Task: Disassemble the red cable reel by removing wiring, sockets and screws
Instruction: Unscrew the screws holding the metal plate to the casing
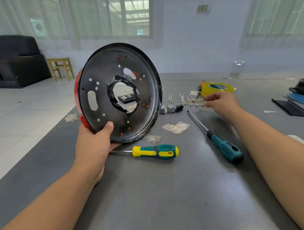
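My left hand (94, 141) grips the lower edge of the cable reel's disc (111, 106), thumb on its black inner face. The disc stands upright on the grey table (170, 193); its red outer side shows at the left rim, and its centre hole is ragged with black tape. My right hand (220, 102) reaches to the right of the disc, fingers curled over a row of short white wires with brass ends (191, 99); whether it pinches one I cannot tell. Small screws (198, 110) and grey sockets (170, 108) lie beside them.
Two screwdrivers lie on the table: a yellow-green one (155, 152) below the disc and a dark teal one (224, 146) to the right. A yellow tape roll (217, 87) sits behind the wires. Black and blue parts (302, 91) lie at the far right.
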Available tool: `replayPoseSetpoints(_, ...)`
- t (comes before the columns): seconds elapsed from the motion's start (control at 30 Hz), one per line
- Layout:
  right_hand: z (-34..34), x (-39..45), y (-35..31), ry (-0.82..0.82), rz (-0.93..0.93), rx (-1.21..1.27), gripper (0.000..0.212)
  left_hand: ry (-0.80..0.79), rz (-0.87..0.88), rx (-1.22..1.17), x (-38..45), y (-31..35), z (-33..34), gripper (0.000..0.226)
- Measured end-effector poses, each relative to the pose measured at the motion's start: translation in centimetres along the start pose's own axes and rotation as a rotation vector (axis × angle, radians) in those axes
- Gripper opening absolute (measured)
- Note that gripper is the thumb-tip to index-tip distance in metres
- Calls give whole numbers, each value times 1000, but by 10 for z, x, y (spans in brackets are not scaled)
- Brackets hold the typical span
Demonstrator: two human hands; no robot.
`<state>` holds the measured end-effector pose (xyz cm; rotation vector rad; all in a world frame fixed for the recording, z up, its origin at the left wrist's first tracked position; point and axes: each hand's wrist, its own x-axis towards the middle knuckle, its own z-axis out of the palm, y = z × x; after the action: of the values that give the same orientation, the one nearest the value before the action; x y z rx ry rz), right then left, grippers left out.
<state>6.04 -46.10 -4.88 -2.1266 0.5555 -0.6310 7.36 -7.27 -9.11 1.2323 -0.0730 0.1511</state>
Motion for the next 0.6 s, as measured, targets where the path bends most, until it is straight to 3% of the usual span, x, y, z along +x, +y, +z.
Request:
replayPoseSetpoints(0.1, 0, -15, -31, 41, -113, 46, 13, -15, -25, -28, -1, 2, 1, 33)
replayPoseSetpoints(0.23, 18, -52, -76, -76, -235, 27, 7, -26, -48, -52, -7, 8, 1, 29)
replayPoseSetpoints(0.3, 34, -71, -91, -141, -264, 23, 17, -35, -52, -67, -11, 12, -2, 28)
replayPoseSetpoints(0.37, 50, -88, -101, -197, -251, 32, 28, -33, -60, -89, -14, 16, -4, 27)
replayPoseSetpoints(0.47, 71, -107, -109, -229, -224, 29, 19, -14, -78, -111, -19, 23, -6, 14)
replayPoseSetpoints(0.6, 78, -119, -112, -209, -80, 225, 30, 57, -125, -125, -23, 27, -5, 13)
